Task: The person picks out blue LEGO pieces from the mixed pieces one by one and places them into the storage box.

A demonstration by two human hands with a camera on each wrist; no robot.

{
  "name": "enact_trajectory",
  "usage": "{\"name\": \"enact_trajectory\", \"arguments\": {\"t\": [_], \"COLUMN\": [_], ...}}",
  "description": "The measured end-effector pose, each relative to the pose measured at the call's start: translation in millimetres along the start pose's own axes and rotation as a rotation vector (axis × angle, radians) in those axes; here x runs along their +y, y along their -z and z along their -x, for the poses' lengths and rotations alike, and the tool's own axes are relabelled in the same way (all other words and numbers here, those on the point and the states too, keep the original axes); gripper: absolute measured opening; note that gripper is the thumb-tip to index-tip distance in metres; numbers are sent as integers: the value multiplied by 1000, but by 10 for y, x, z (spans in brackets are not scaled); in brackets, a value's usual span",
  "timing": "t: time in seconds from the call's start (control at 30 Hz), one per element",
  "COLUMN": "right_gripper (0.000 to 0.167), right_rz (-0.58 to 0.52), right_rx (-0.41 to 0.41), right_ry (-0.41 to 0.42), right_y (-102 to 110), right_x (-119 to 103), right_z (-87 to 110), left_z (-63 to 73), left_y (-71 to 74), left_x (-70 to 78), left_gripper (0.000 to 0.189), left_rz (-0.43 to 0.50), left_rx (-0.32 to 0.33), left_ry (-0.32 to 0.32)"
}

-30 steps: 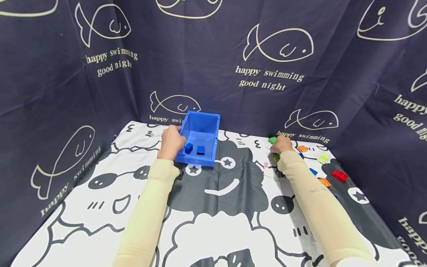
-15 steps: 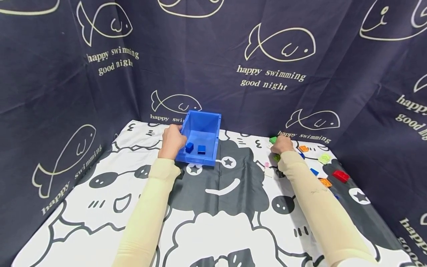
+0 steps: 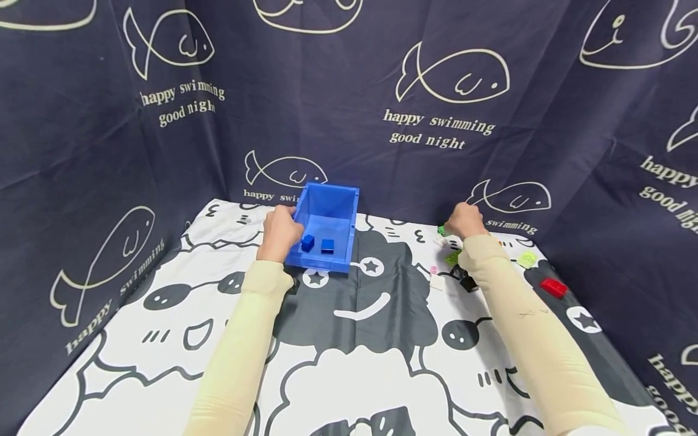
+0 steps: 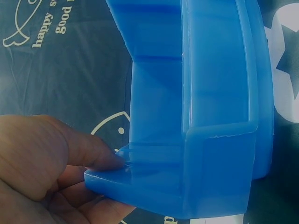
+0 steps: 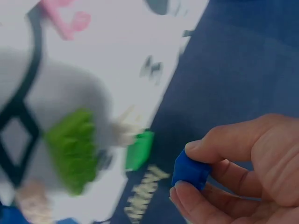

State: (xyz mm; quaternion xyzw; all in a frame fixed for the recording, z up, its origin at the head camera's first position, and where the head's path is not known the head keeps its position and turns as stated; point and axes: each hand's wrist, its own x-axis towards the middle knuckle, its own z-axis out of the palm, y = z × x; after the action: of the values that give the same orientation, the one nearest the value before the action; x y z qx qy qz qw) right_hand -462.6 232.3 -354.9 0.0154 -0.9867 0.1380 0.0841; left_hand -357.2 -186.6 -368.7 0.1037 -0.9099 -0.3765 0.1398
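In the head view my left hand (image 3: 280, 232) holds the left wall of an open blue storage bin (image 3: 316, 260). The left wrist view shows the thumb inside the bin's wall (image 4: 154, 182) and curled fingers outside it. Two blue bricks, one on the left (image 3: 308, 243) and one on the right (image 3: 328, 246), lie in the bin near its front. At the back right my right hand (image 3: 465, 220) is raised above the cloth. In the right wrist view it pinches a small blue brick (image 5: 190, 170) between thumb and fingertips.
Loose bricks lie around the right hand: lime green (image 3: 452, 258), bright green (image 5: 139, 150), white (image 3: 437, 281), pink (image 3: 433, 270), black (image 3: 469, 283), pale lime (image 3: 527, 260) and red (image 3: 553, 287). A dark curtain (image 3: 349, 121) rises behind the cloth (image 3: 349, 387). The right sleeve hides some bricks.
My right hand has lifted upward from among the bricks. Its sleeve now covers blue and orange bricks seen before, and a black brick shows more. The left hand and bin have stayed put.
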Motion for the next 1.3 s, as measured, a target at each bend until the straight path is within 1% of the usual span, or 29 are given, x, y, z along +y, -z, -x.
{"name": "enact_trajectory", "arguments": {"t": [0.1,0.27,0.3,0.37,0.6,0.7,0.87,1.0,1.07,1.17,1.3], "right_gripper": [9,21,22,20,5,9,16,20,22,24,25], "right_rz": [-13,-15,-11,-13,-39,-57,-98,-133,-151,-176,-194], "right_rx": [43,126,142,158,146,155,198,215,206,170,127], "right_ry": [27,128,151,170,164,185,239,267,281,297,324], "right_y": [127,340,378,452,697,769,842,893,912,922,899], "right_x": [-139,-411,-469,-601,-1040,-1183,-1378,-1550,-1645,-1787,-1966], "right_z": [9,63,72,102,202,243,328,413,452,505,563], "left_z": [-1,1,1,-1,-6,-6,-3,-5,-5,-4,-2], "left_y": [-8,-12,-10,-6,10,6,-2,2,5,7,4], "left_x": [-1,-3,-4,-15,-24,-14,5,1,-4,-14,-21], "left_gripper": [57,57,57,57,57,57,57,54,52,51,53], "left_rz": [-1,-7,-7,-7,-3,1,-3,-11,-17,-19,-6], "left_rx": [3,13,14,16,12,6,-3,10,27,37,32], "left_ry": [-1,-11,-12,-17,-21,-12,-1,-23,-39,-53,-43]}}
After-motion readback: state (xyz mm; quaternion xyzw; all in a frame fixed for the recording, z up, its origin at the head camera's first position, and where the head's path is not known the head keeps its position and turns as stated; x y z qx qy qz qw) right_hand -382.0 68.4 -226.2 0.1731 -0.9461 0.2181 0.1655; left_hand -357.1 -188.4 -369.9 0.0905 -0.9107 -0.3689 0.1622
